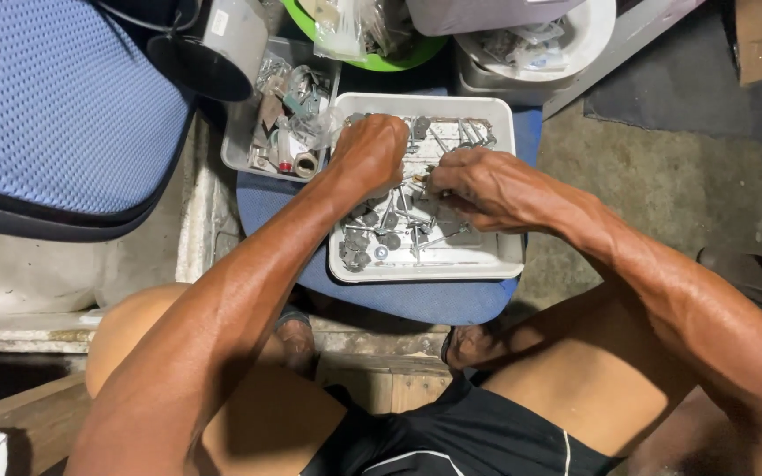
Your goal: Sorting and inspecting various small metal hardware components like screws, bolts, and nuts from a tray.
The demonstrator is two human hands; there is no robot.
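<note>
A white rectangular tray (487,264) sits on a blue cushion (416,300) in front of me, filled with several small metal parts: bolts, washers and screws (372,240). My left hand (370,152) hovers over the tray's upper left, fingers curled down into the parts. My right hand (478,183) reaches in from the right, fingertips pinched around a small metal piece (422,182) between the two hands. What the left fingers grip is hidden beneath the hand.
A clear plastic tray of mixed hardware (280,115) stands left of the white tray. A green bowl (381,57) and a white tub (566,44) sit behind. A blue mesh chair seat (55,106) is at the left, a sandal (751,273) at the right.
</note>
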